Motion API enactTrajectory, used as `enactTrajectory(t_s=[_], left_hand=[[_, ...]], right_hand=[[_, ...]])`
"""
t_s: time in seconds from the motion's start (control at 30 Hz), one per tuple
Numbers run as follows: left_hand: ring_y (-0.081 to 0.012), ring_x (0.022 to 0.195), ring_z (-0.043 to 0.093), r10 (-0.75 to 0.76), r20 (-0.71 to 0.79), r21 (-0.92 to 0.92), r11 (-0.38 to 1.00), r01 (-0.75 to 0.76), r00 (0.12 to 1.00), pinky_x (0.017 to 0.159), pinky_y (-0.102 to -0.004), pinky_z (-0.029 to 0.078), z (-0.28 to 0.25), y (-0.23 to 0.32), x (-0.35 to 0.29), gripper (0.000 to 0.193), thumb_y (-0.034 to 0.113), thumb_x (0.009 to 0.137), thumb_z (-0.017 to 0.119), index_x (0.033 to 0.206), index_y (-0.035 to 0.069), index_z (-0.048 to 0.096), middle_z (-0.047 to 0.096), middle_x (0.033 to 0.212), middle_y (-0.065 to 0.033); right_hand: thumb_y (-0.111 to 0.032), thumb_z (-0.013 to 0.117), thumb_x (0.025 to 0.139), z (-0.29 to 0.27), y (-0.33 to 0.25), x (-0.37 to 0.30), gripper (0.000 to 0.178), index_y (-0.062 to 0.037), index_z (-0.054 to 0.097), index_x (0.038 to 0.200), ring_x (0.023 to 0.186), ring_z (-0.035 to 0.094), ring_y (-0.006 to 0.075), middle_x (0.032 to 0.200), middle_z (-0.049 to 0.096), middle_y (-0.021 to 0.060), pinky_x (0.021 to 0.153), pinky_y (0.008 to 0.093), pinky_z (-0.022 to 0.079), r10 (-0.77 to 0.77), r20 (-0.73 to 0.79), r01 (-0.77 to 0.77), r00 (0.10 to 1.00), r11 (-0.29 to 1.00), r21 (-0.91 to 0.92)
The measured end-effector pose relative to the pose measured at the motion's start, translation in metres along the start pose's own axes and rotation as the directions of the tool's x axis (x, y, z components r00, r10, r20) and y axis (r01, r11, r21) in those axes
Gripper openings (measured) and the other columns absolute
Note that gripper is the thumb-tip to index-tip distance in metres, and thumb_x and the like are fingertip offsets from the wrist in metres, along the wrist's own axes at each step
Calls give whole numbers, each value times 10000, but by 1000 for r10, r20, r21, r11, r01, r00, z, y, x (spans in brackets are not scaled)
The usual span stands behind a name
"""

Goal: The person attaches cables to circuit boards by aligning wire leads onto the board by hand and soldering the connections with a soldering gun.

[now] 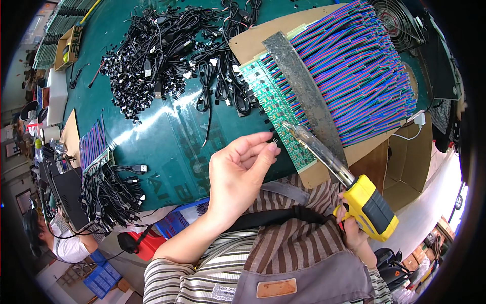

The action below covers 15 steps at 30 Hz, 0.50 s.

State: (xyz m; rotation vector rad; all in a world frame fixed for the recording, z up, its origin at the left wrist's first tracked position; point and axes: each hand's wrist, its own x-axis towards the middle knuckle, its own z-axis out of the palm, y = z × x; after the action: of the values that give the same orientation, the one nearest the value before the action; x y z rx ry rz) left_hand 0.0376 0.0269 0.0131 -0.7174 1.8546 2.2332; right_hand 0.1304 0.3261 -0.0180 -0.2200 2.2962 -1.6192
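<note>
My right hand (353, 232) is wrapped round the grip of a yellow and black soldering gun (373, 207). Its metal tip reaches up and left onto a green circuit board panel (271, 99) made of many small boards. Beside the panel's left edge, my left hand (240, 167) is closed in a pinch on a small black part with thin pins (275, 141), mostly hidden by thumb and fingertip. A flat metal bar (306, 88) lies across rows of blue, red, green and black wires (359, 76) that run right from the panel. All of this rests on a brown cardboard sheet (248, 43).
Heaped black cables (152, 61) with small connectors cover the far side of the green table mat (172, 147). A bundle of finished-looking cable assemblies (109, 187) hangs at the left edge. A fan (397, 23) stands far right, an open cardboard box (412, 157) below it. Another person (68, 238) sits at lower left.
</note>
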Motion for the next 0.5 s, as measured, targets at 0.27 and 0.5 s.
enactTrajectory(t_s=[0.27,0.5], left_hand=[[-181,815,703,-185,163,-106,973,204,969,768,-299,587,-8,12,13,201,63,908,691,1048,-78,661,719,937,-161],[-174,780,701,-181,118,-23,983,185,976,742,-295,589,-8,20,21,188,81,904,697,988,-85,674,718,892,-156]], right_hand=[[-238,670,776,11,-29,17,258,-23,699,914,713,635,305,836,665,127,681,371,511,2,-238,1,971,1000,12],[-248,669,779,5,-26,10,264,-16,690,903,737,646,312,836,663,130,688,368,524,109,-199,-113,974,994,-9]])
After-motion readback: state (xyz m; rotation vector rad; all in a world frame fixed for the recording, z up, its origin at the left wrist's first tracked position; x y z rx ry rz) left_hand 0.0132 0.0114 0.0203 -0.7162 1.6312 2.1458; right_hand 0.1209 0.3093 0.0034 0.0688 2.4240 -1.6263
